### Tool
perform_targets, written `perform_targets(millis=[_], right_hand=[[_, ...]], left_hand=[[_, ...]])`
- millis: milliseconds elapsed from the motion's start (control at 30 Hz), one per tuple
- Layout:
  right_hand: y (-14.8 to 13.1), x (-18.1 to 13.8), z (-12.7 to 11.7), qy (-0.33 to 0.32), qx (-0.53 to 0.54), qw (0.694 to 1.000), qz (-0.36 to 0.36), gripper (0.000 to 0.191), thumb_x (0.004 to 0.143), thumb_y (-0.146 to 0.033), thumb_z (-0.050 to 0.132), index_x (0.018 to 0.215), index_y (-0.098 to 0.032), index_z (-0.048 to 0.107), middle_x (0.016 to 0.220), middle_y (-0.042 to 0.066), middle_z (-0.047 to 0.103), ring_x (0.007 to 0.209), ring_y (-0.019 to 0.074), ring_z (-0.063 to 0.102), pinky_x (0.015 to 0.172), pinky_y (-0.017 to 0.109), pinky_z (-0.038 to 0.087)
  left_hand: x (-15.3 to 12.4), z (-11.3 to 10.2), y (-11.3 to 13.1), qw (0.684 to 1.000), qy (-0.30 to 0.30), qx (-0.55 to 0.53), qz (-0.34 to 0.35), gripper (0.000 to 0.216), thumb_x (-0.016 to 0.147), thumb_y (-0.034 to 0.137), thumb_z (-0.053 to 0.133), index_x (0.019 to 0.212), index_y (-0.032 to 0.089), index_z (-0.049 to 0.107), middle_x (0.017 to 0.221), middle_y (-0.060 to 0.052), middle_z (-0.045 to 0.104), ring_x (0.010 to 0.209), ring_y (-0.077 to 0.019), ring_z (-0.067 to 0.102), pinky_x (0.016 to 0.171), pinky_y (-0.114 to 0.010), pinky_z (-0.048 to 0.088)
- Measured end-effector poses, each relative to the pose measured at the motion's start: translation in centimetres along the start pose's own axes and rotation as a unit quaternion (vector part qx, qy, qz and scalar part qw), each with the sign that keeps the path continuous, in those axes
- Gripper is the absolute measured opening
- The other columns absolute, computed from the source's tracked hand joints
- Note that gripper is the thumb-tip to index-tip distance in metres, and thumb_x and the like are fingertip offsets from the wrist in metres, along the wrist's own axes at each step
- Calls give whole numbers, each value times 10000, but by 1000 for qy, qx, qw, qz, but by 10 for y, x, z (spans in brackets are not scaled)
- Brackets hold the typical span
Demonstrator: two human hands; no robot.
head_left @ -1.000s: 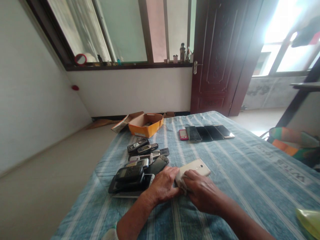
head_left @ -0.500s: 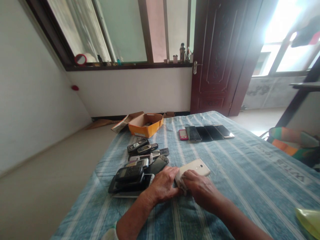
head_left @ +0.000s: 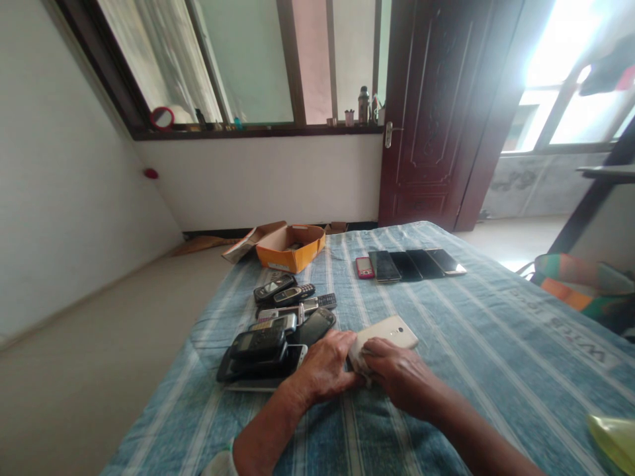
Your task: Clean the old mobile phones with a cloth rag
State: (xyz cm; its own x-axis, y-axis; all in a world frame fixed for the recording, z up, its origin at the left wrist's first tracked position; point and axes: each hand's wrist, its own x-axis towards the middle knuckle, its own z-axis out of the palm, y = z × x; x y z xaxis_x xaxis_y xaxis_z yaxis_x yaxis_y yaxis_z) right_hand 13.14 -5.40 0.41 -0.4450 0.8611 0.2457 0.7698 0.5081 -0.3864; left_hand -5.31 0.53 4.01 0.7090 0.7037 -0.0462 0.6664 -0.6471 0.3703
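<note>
A white phone (head_left: 391, 330) lies back up on the blue striped cloth (head_left: 486, 344) in front of me. My left hand (head_left: 325, 367) grips its near left edge with curled fingers. My right hand (head_left: 397, 373) is closed on a small pale cloth (head_left: 358, 362) pressed against the phone's near end. Just left of my left hand lies a heap of several old phones (head_left: 278, 330), some stacked on each other.
A row of several phones (head_left: 409, 264) with a small red one (head_left: 364, 266) at its left end lies farther back. An open orange box (head_left: 290, 246) stands at the table's far left edge. A yellow-green object (head_left: 612, 439) shows at the right. Beyond are a window sill and a dark door.
</note>
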Motion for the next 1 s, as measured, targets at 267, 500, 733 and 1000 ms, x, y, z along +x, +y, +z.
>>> perform_targets(millis=[267,500,733,1000], right_hand=[[-1,1,11,41,-46,998,-17,146,886,-68,489,844,-162,593,925,43,576,896,176,517,709,262,412],[-3,1,12,43,-68,996,-24,120,887,-69,505,872,-151,592,960,60,581,900,182,517,706,270,435],[-4,5,17,63,-66,993,-81,110,898,-84,522,950,-147,595,1007,68,584,974,198,511,811,295,456],[2,5,8,48,-75,994,-63,124,906,-96,512,840,-162,593,922,39,584,860,164,518,662,257,402]], left_hand=[[0,1,-2,1000,4,1,8,450,694,389,722,1067,199,556,1119,-70,625,1071,-279,544,917,-350,450],[1,3,-4,999,16,0,28,441,686,385,726,1045,183,570,1069,-72,635,1026,-276,563,887,-345,467],[2,4,-9,999,18,-7,40,462,653,344,733,1052,180,568,1092,-71,637,1032,-280,559,920,-364,463],[1,2,-9,999,7,-15,29,480,646,335,710,1080,193,563,1116,-75,626,1073,-294,547,948,-387,452]])
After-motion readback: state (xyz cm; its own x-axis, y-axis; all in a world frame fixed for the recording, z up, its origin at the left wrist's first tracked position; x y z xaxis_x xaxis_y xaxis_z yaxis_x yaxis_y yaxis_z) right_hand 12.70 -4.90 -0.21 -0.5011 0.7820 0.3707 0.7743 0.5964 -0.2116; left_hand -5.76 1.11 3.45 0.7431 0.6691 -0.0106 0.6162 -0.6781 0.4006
